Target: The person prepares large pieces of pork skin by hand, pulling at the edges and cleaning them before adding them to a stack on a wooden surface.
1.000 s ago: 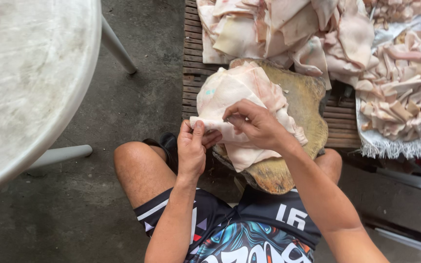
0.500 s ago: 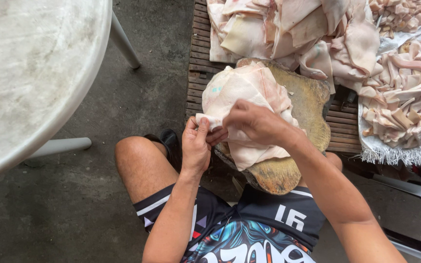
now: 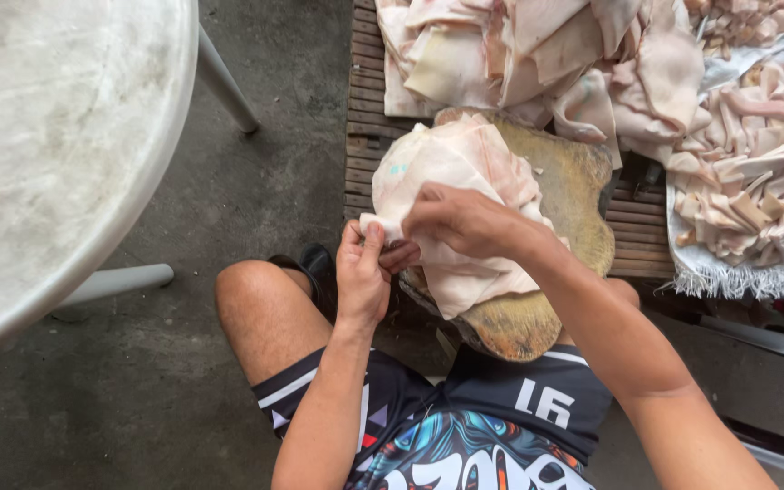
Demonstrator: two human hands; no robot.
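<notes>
The fingers (image 3: pixel 367 247) of the left hand (image 3: pixel 361 279) pinch the near corner of a pale sheet of raw pork skin (image 3: pixel 451 186), thumb and forefinger clenched on its edge just left of the frame's centre. The right hand (image 3: pixel 460 220) lies over the same edge from the right, its fingers curled down onto the sheet and partly tucked under it, so it seems to be gripping the skin too, though the fingertips are hidden. No blade shows in either hand.

The sheet drapes over a round wooden chopping block (image 3: pixel 573 181) at the centre of the frame, its far part bunched up and its near flap hanging over the block's edge toward the person's knees. It looks soft, floppy and slick, cream-white flushed with pink. The block is thick, worn and stained yellow-brown.

As to progress, this sheet appears whole and uncut. In the upper middle, a heap of large uncut skin sheets (image 3: pixel 537 50) lies on a slatted wooden platform (image 3: pixel 369 109), which suggests plenty is left. At the right edge, a pile of narrow cut strips (image 3: pixel 755 191) rests on a frayed white woven sack (image 3: pixel 737 272), so a good share looks done.

Upper left, a round pale marbled tabletop (image 3: pixel 56 136) stands on white legs over a bare concrete floor (image 3: pixel 156 399).
</notes>
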